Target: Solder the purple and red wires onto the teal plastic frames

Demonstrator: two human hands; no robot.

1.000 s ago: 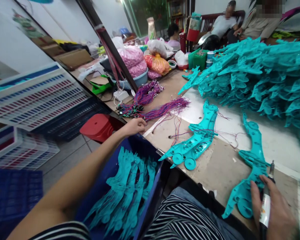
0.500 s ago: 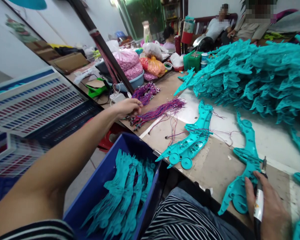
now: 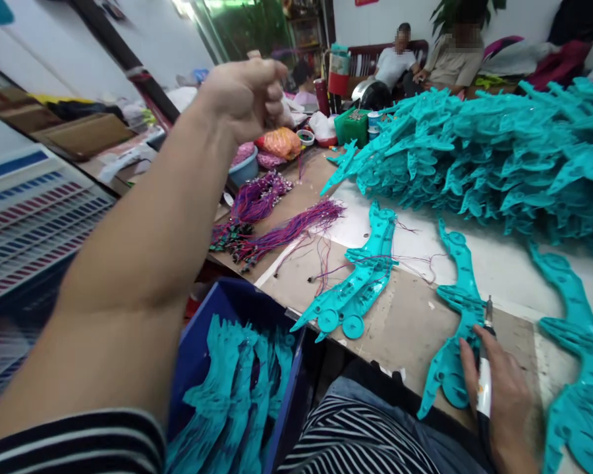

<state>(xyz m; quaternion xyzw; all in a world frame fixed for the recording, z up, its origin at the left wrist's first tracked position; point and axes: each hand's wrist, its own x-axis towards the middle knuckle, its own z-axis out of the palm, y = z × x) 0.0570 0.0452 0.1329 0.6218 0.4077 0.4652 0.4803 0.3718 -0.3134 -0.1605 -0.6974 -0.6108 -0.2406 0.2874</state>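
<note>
Now we count two wire bundles (image 3: 271, 220) and three loose teal shells (image 3: 358, 280) near the table (image 3: 405, 322) edge; our left hand (image 3: 244, 95) is fisted midair, whether pinching anything we cannot tell; right hand (image 3: 507, 395) grips a tool (image 3: 484, 368).

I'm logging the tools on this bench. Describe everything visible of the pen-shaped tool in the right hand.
The slim pen-shaped tool with a white barrel has a dark collar and a thin metal tip that points up and away. It lies tilted across the right hand, whose fingers wrap its lower half. Its tip sits over the teal plastic shell piece on the worn brown tabletop; whether it touches is unclear.
</note>
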